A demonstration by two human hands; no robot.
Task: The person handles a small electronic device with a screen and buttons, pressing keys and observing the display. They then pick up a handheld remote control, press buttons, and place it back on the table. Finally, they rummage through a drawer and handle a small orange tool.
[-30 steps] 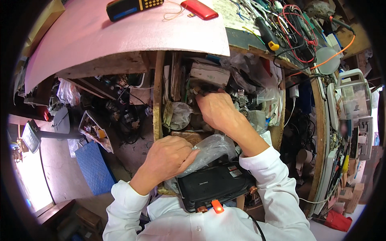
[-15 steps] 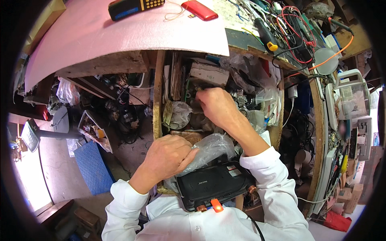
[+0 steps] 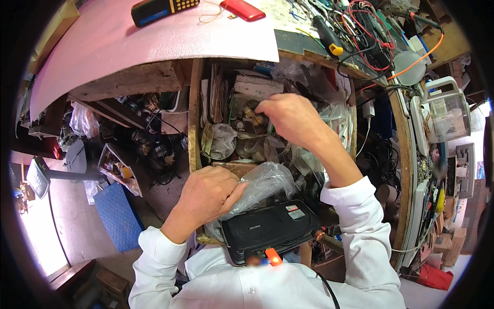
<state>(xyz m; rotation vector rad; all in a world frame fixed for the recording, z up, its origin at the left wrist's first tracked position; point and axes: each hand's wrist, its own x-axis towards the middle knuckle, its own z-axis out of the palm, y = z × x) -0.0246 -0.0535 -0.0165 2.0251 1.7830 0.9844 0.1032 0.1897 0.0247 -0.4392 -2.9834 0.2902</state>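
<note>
Item: cluttered drawer (image 3: 194, 118). Right hand (image 3: 288, 116) fingers pinch a small brass part (image 3: 250, 112); lift straight. Left hand (image 3: 208, 193) grips clear bag (image 3: 262, 180); steady it.

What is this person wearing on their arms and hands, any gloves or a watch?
Both arms are in long white shirt sleeves with buttoned-style cuffs ending at the wrists. The left hand and the right hand are bare: no gloves, and no watch or ring shows from this view. The white shirt front has a row of small buttons.

Clear plastic bag (image 3: 262, 183) (crumpled) — above black device's red-white label (image 3: 295, 211)
</note>
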